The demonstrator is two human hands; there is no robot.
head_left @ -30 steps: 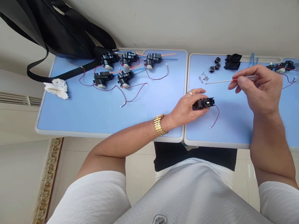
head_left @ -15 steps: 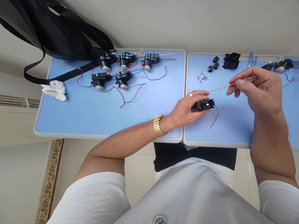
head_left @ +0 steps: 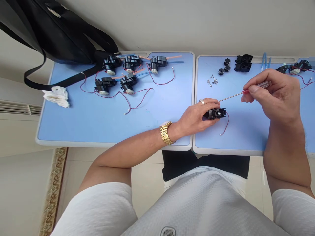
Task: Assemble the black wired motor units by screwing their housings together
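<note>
My left hand [head_left: 194,116] is closed around a small black motor assembly [head_left: 215,113] with a white shaft on top. A twisted red-and-black cable [head_left: 228,123] trails from its right side onto the blue table. My right hand [head_left: 278,93] pinches a screwdriver [head_left: 257,87] with a clear and red handle. Its thin shank slants down to the left, and the tip is at my left fingertips, by the upper edge of the assembly. Whether a screw sits at the tip is too small to tell. Loose screws [head_left: 213,80] lie just beyond my left hand.
Several finished-looking black motor units [head_left: 128,83] with cables and tubes lie on the left table [head_left: 98,121]. Small round motors [head_left: 224,67], a black housing [head_left: 243,63] and blue tubes [head_left: 264,61] are at the back right. A black bag [head_left: 64,36] and crumpled tissue [head_left: 57,96] occupy the far left.
The screwdriver tip has moved from the loose screws toward me, to my left fingertips at the motor assembly. My left hand keeps holding the assembly in nearly the same place.
</note>
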